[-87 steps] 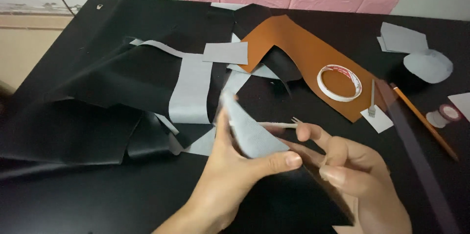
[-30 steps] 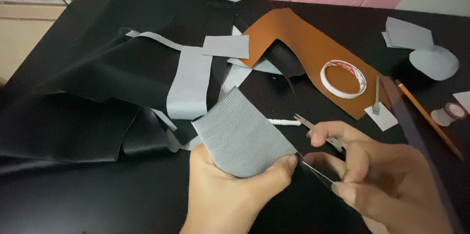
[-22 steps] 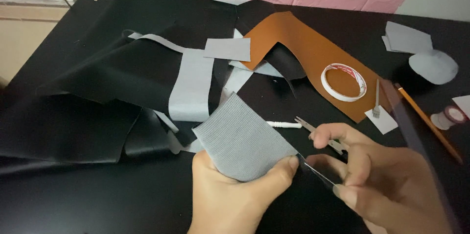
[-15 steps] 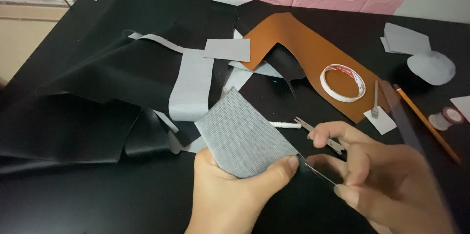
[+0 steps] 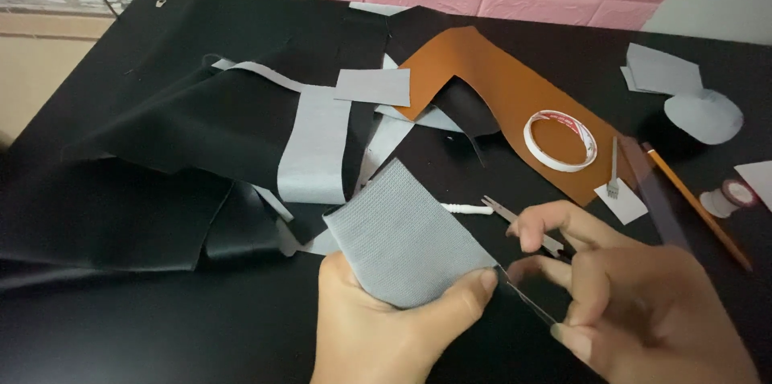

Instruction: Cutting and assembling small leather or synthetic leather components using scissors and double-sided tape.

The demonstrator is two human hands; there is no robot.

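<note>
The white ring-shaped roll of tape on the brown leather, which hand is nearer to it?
Right. The right hand, holding small metal snips, sits just below the white ring-shaped roll of tape; the left hand, gripping a grey fabric piece, is farther down-left.

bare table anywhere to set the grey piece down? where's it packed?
Bare black table at the near left, below the black sheets. A smaller patch between tape roll and grey scraps. Crowded: centre and right edge by the pencil. Both hands fill the near middle.

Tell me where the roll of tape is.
In the head view the roll of tape lies right of centre on the brown leather piece, beyond the right hand.
</note>
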